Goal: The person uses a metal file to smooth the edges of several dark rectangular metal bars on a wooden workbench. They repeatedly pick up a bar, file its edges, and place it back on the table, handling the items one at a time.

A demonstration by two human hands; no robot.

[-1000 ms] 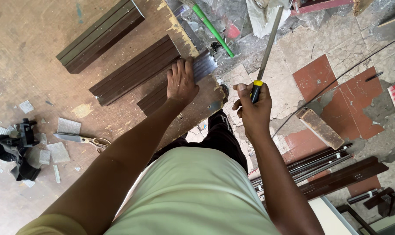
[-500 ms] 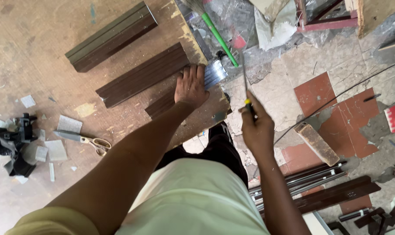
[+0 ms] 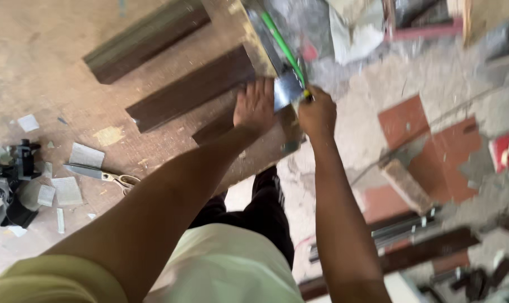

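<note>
Brown profile piece (image 3: 220,126) lies at the surface (image 3: 52,62) edge, pinned flat under left hand (image 3: 255,106). Right hand (image 3: 317,115), fisted on the file handle (image 3: 306,94), has swung down from raised to meet the piece's end; filing stroke likely under way.

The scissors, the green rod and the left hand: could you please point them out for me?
scissors (image 3: 100,175), head view, on the blades near the pivot.
green rod (image 3: 281,46), head view, mid-shaft.
left hand (image 3: 255,106), head view, back of the hand.

dark brown profiles (image 3: 190,90), green rod (image 3: 282,47), yellow-green shirt (image 3: 220,264)
</note>
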